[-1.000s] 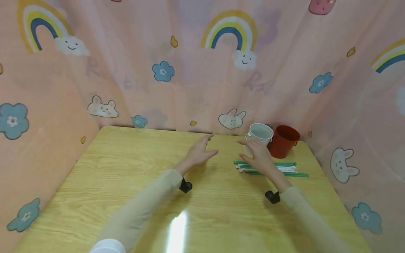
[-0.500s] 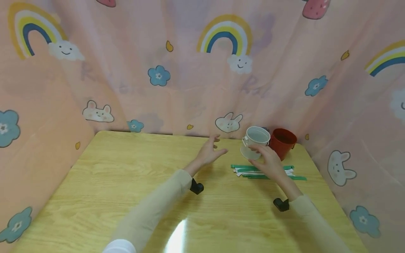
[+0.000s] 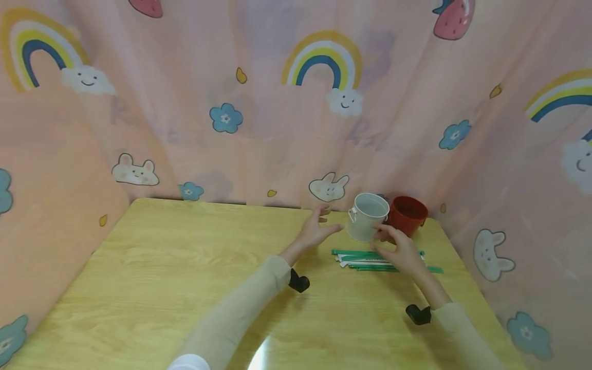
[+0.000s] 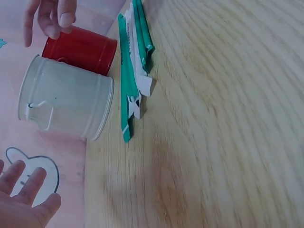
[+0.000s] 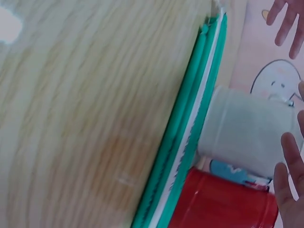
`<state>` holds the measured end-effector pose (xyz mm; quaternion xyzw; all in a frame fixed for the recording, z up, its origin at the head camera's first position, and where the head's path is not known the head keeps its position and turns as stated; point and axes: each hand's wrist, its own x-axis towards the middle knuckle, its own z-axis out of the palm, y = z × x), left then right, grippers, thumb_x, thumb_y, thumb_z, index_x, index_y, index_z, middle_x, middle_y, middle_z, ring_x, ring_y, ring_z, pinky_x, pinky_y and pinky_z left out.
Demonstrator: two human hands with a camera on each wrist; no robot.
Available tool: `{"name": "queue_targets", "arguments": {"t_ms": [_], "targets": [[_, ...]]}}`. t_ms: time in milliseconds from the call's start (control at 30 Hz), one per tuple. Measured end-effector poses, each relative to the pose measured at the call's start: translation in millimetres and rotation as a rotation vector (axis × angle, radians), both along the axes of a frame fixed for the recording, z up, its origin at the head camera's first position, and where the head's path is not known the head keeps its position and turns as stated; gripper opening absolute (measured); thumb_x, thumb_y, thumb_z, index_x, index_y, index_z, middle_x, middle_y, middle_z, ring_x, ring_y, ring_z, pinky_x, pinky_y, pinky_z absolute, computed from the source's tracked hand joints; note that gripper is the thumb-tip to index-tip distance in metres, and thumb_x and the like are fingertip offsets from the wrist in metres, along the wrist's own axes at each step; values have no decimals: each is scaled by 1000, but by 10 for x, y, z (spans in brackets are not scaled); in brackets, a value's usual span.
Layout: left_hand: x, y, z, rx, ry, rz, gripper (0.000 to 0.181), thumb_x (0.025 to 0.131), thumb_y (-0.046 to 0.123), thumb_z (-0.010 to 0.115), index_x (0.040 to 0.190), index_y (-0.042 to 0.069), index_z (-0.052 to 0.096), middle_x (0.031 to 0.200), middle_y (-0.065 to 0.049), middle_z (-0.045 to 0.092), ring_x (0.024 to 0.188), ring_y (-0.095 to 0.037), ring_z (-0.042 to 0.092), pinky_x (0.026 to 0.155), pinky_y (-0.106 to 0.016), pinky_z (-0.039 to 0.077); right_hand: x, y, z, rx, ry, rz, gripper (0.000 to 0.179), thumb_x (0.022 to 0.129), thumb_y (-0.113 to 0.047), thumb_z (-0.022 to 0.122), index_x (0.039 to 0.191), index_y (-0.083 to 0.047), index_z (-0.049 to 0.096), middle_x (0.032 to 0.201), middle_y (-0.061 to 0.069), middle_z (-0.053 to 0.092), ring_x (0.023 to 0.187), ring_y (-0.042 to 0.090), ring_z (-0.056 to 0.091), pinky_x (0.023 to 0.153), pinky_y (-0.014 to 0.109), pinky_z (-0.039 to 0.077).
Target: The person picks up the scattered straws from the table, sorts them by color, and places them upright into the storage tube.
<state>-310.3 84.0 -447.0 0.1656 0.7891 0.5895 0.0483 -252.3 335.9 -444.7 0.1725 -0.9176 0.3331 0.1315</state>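
Observation:
A small white bucket [image 3: 367, 221] with a wire handle stands upright near the back edge of the table. Just left of it, my left hand [image 3: 315, 230] is held with fingers spread and holds nothing. My right hand [image 3: 400, 252] hovers above a row of slim green and white wrapped sticks [image 3: 374, 261], its fingertips close to the bucket's right side; I cannot tell whether they touch it. The left wrist view shows the white bucket [image 4: 69, 97] between the two hands, with the right fingers [image 4: 52, 21] in front of the red bucket [image 4: 80, 50].
The red bucket [image 3: 408, 215] stands right behind the white one, close to the curtain. A patterned pink curtain [image 3: 277, 133] surrounds the back and sides of the wooden table [image 3: 176, 277]. Black wrist cameras [image 3: 299, 281] sit on both wrists.
Both hands have moved right and nearer to the white bucket, the left towards its left side. The view has tilted up and shifted slightly. The buckets and sticks have stayed in place.

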Motion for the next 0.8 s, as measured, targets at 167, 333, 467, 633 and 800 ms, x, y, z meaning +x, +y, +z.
{"name": "queue_targets", "arguments": {"t_ms": [167,333,467,633,800], "targets": [[-51,115,-33,2,-9,-49,73,87,28,69,148,11,32,147,-16,41,128,-36,47,102,-42,46,42,86,-61,32,-8,-8,53,82,-11,76,129,-4,53,104,17,67,92,30,63,78,34,54],[-116,212,-25,70,-21,-85,76,85,25,71,149,13,30,149,-19,38,129,-38,45,99,-40,48,56,142,-92,-1,-27,15,47,85,-11,73,127,-6,54,104,16,67,91,31,62,78,30,53],[-110,283,-30,120,-55,-121,77,85,22,71,149,12,28,149,-18,36,131,-39,43,99,-42,48,69,192,-144,-3,-42,52,42,87,-10,70,126,-7,55,104,15,67,90,28,61,78,31,52],[-133,390,-81,136,-60,-153,79,85,22,71,148,10,26,151,-19,33,135,-41,37,102,-42,45,66,280,-175,15,-52,81,43,86,-9,71,126,-3,55,104,15,66,90,23,60,77,28,51],[-189,475,-74,139,-54,-153,82,84,26,71,149,7,24,152,-17,33,137,-37,35,106,-46,41,6,363,-192,48,-9,92,45,83,-7,73,124,-1,57,102,12,66,90,24,60,76,29,48]]}}
